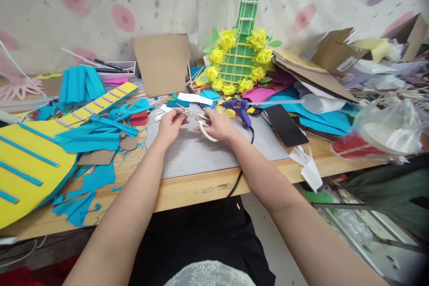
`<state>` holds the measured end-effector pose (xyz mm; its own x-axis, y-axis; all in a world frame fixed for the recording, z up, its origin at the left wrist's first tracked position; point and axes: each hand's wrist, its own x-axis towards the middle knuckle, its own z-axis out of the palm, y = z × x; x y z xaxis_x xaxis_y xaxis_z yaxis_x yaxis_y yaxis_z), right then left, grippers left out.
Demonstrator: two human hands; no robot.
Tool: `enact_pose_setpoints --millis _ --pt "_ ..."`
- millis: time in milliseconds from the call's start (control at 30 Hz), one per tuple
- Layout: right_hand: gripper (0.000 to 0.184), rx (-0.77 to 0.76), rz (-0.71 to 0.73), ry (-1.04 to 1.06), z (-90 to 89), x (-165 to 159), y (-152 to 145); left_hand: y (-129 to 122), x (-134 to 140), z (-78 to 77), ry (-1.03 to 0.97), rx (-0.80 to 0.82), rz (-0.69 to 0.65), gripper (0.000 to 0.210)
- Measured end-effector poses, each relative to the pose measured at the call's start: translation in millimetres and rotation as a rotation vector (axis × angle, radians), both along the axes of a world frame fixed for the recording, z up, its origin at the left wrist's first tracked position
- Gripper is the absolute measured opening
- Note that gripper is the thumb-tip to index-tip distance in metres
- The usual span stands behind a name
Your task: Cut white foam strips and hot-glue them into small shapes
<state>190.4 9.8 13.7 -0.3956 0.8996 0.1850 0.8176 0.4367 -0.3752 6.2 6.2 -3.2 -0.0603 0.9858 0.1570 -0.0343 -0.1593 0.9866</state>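
Observation:
My right hand (218, 124) grips the white-handled scissors (208, 132), whose blades point left over the grey cutting mat (201, 159). At the blades, my left hand (170, 127) is closed in a pinch; whatever lies between its fingertips is too small to make out. Small white pieces (158, 116) lie just left of that hand. Beyond both hands rests a white strip (195, 98). A blue glue gun (241, 111) lies right of my right hand, its cord running over the table's front edge.
A green paper guitar with yellow flowers (239, 60) stands at the back. On the left lie a yellow guitar shape (36, 156) and blue paper scraps (97, 178). A phone (285, 125), a plastic-covered bucket (365, 140) and piled cardboard (318, 76) occupy the right.

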Motion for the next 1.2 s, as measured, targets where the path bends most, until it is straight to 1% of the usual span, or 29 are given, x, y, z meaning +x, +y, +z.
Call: enact_pose_setpoints --millis 167,367,500,633,767,833,900,967,1033,1133,1200 --pt "0.044 0.026 -0.014 -0.02 -0.4 -2 0 0 -1 0.5 0.001 -0.005 0.004 0.009" --pt "0.041 0.032 -0.045 -0.037 -1.2 -1 2 2 -2 -2.2 0.026 0.051 -0.012 0.014" --pt "0.04 0.027 -0.095 0.012 -2.2 1 5 2 -2 -1.6 -0.044 0.037 -0.011 0.019" --pt "0.038 -0.014 -0.161 0.083 -2.4 5 7 -2 0 3.9 -0.11 -0.086 -0.023 0.024" --pt "0.039 -0.075 -0.115 0.134 -3.5 6 6 -5 0 7.8 -0.147 -0.174 -0.067 0.02" --pt "0.039 -0.1 -0.085 0.152 -4.6 6 6 -5 -1 9.0 -0.212 -0.211 -0.104 0.016" --pt "0.038 -0.109 -0.094 0.155 -5.9 6 7 -5 -2 10.8 -0.29 -0.279 -0.139 0.013" --pt "0.039 -0.108 -0.141 0.128 -7.3 6 9 -5 -2 13.1 -0.343 -0.366 -0.142 0.011" --pt "0.042 -0.107 -0.206 0.063 -8.6 7 11 -6 -3 15.0 -0.361 -0.432 -0.115 0.011" --pt "0.045 -0.103 -0.278 -0.045 -10.5 8 12 -6 -2 15.7 -0.358 -0.468 -0.084 0.012" --pt "0.042 -0.088 -0.281 -0.083 -11.6 8 12 -5 -2 14.8 -0.36 -0.47 -0.078 0.012"
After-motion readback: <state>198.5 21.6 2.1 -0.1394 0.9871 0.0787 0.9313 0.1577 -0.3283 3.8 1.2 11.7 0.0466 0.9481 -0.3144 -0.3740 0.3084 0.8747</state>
